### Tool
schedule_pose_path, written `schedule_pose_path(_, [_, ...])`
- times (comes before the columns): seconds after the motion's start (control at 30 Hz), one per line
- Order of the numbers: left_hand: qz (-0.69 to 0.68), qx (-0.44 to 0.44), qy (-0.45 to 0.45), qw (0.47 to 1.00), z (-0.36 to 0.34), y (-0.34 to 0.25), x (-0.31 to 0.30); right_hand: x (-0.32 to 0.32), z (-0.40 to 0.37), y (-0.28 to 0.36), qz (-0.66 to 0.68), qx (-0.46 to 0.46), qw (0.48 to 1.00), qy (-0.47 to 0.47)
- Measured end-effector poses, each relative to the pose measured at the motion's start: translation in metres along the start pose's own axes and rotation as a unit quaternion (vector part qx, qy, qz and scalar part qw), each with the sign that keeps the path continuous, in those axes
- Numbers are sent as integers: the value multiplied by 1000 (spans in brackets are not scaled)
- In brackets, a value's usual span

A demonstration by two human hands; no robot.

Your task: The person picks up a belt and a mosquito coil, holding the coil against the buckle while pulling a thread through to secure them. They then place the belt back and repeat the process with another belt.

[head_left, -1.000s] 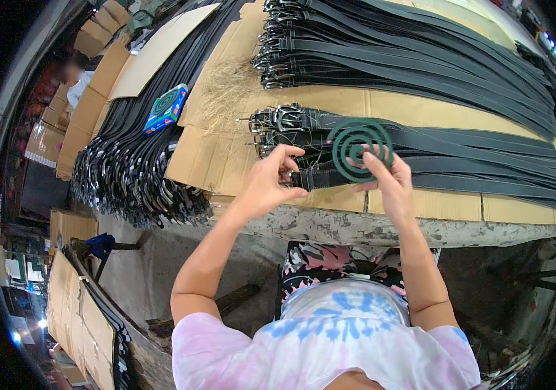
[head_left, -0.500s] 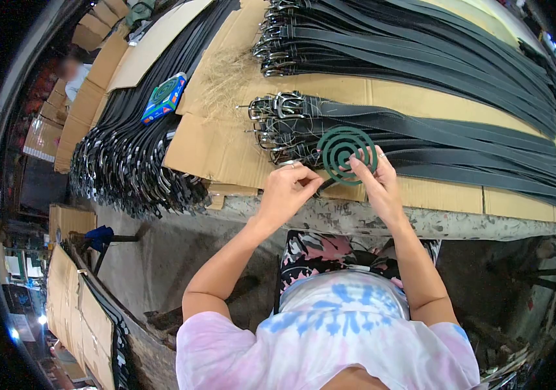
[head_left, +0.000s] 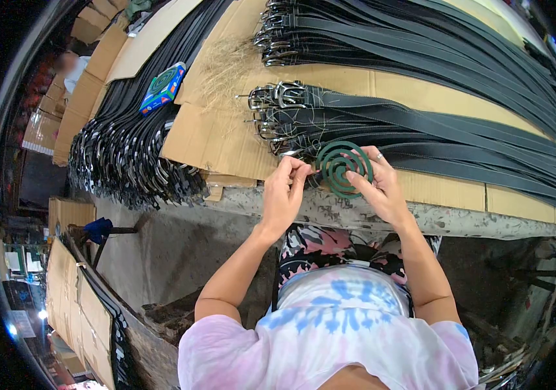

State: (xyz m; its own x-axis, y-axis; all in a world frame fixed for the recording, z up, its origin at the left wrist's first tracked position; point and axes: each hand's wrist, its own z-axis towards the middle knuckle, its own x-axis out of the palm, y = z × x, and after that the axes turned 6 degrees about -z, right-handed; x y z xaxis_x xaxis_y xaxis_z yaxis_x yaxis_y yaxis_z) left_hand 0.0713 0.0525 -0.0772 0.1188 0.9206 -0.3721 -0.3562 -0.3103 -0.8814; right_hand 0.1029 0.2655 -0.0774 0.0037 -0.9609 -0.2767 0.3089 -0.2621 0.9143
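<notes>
A green mosquito coil (head_left: 341, 171), a flat spiral, is held up over the front edge of the table. My right hand (head_left: 383, 188) grips its right side, thumb across the front face and the other fingers partly hidden behind it. Just left of the coil, my left hand (head_left: 286, 195) is closed in a pinch; whatever is between its fingertips is too small to make out. Behind both hands lies a bundle of black belts (head_left: 414, 133), its buckles (head_left: 281, 107) at the left end with loose threads tangled around them.
A second belt bundle (head_left: 408, 49) lies farther back on cardboard (head_left: 219, 140). Cut threads (head_left: 226, 75) are heaped beside it. At the left, a blue mosquito coil box (head_left: 163, 88) rests on many more belts (head_left: 135, 156). Another person (head_left: 75, 73) is at the far left.
My left hand has turned more upright, its fingertips still pinched near the coil. The coil has shifted slightly down and left with my right hand. The view has moved a little.
</notes>
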Motion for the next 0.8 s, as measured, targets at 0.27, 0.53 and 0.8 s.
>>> schedule_pose_path(0.27, [-3,-13,6,1000,1,1,-1,2,0,1,-17,1,1000,8])
schedule_pose_path(0.53, [10,-51,4,999,1,2,-2,2,1,-3,-26,-16,999,12])
schedule_pose_path(0.8, [-24,-40,4,999,2,1,-8,1,2,-3,16,10,1000,3])
